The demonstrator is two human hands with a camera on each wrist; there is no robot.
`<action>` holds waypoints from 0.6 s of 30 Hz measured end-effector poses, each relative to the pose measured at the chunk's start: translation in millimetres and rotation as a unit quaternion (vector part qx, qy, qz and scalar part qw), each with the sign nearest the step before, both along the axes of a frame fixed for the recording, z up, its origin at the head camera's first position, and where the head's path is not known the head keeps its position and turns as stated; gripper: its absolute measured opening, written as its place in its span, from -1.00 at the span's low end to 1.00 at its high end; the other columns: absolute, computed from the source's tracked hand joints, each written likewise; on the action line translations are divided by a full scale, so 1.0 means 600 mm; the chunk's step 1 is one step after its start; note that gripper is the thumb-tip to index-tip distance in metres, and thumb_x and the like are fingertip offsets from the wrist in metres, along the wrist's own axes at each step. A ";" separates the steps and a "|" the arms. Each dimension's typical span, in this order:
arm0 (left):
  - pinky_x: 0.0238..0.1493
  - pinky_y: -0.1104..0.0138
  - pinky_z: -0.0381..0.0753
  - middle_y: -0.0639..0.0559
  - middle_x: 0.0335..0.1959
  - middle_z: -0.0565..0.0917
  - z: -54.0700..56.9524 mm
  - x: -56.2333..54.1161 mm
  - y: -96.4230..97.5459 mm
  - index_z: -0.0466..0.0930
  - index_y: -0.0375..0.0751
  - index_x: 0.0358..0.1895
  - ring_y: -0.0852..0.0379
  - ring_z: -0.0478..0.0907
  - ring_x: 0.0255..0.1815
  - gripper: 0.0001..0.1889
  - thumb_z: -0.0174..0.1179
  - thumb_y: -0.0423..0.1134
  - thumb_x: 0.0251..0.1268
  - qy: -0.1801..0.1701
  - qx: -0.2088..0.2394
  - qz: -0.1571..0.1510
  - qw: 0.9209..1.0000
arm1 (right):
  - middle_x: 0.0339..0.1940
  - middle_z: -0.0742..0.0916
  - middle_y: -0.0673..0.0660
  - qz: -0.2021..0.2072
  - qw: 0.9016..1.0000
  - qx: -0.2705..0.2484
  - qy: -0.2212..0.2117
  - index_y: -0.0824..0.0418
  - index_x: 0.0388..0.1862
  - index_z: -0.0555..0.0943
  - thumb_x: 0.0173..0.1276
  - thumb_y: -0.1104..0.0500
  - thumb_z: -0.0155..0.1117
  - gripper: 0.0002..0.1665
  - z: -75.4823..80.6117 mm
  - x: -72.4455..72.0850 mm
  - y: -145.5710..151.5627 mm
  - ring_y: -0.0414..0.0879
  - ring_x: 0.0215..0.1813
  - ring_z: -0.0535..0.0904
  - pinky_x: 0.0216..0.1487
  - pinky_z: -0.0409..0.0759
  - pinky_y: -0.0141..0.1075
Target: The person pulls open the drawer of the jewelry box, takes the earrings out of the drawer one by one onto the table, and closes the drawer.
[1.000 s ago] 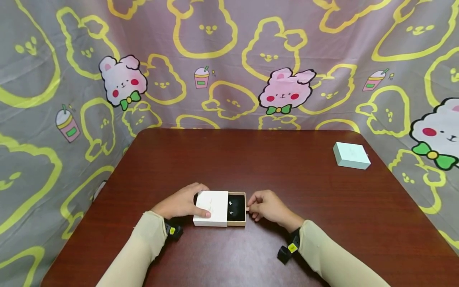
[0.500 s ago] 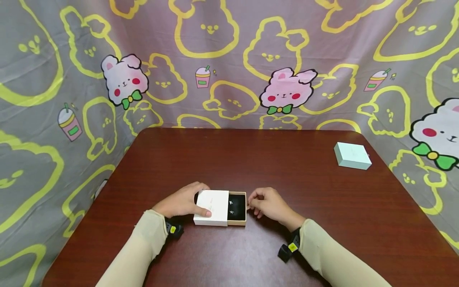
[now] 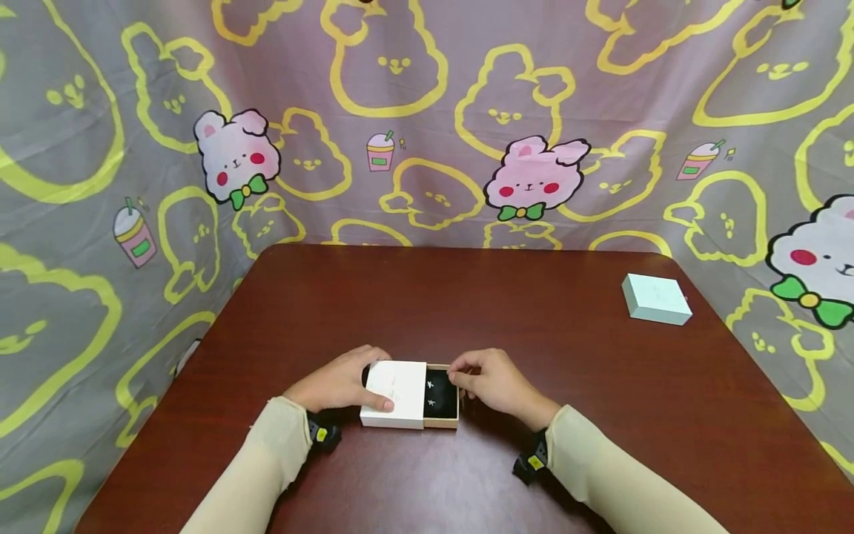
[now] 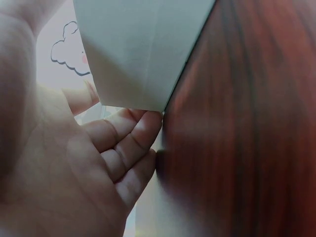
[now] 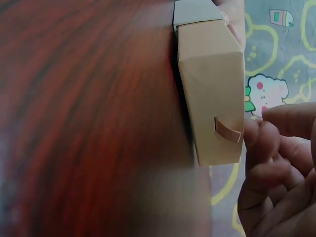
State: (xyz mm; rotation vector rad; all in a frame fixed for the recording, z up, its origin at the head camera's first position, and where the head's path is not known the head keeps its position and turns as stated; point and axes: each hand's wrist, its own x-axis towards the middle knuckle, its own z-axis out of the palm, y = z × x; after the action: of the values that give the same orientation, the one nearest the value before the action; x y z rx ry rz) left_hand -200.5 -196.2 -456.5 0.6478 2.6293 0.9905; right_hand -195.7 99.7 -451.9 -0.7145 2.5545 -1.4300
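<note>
A white jewelry box (image 3: 403, 393) lies near the table's middle, its cardboard drawer (image 3: 440, 423) slid partly out to the right. On the black pad (image 3: 448, 404) inside sit two small silver star-shaped earrings (image 3: 431, 403). My left hand (image 3: 336, 382) grips the box's outer sleeve from the left, thumb on top; in the left wrist view its fingers reach the sleeve's end wall (image 4: 140, 59). Over the drawer's right rim are the loosely curled fingers of my right hand (image 3: 497, 382). In the right wrist view the ribbon tab (image 5: 228, 131) sticks out free from the drawer front.
A second box, pale mint (image 3: 657, 298), lies at the back right of the brown wooden table (image 3: 427, 297). Behind and beside the table hangs a curtain (image 3: 414, 96) with rabbit prints. Each wrist wears a black camera band.
My right fingers have let go of the ribbon tab and moved left, over the drawer's rim. My left hand still holds the sleeve; the drawer stays out about as far.
</note>
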 end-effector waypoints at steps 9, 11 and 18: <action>-0.09 0.16 0.43 0.18 -0.13 0.50 -0.001 -0.002 0.001 0.51 -0.03 0.08 0.15 0.42 -0.13 -0.28 0.55 0.15 -0.21 0.002 0.003 -0.003 1.000 | -0.49 0.69 -0.10 0.019 0.998 0.045 0.034 0.17 -0.28 0.72 0.28 0.24 0.36 -0.94 0.007 -0.002 -0.016 -0.12 -0.55 0.62 -0.45 0.57 -0.31; -0.08 0.16 0.43 0.18 -0.12 0.50 -0.002 -0.003 0.000 0.50 -0.03 0.09 0.14 0.42 -0.12 -0.27 0.55 0.16 -0.20 0.002 0.002 -0.003 1.000 | -0.50 0.67 -0.16 0.022 0.996 0.072 0.054 0.12 -0.27 0.73 0.28 0.20 0.37 -0.94 0.010 -0.004 -0.020 -0.21 -0.55 0.58 -0.44 0.54 -0.32; -0.06 0.16 0.43 0.19 -0.11 0.50 -0.002 0.001 -0.001 0.50 -0.01 0.09 0.15 0.42 -0.11 -0.28 0.54 0.18 -0.20 0.002 0.003 -0.006 1.000 | -0.43 0.69 -0.23 0.018 0.985 0.135 0.109 0.04 -0.28 0.74 0.28 0.13 0.39 -0.94 0.012 -0.007 -0.035 -0.32 -0.45 0.52 -0.34 0.51 -0.32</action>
State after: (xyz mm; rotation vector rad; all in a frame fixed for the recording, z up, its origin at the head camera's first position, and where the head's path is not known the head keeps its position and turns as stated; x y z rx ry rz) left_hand -200.2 -196.7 -457.6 0.6673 2.6238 0.9936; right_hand -199.6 78.5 -444.5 -0.9086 2.8063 -1.0144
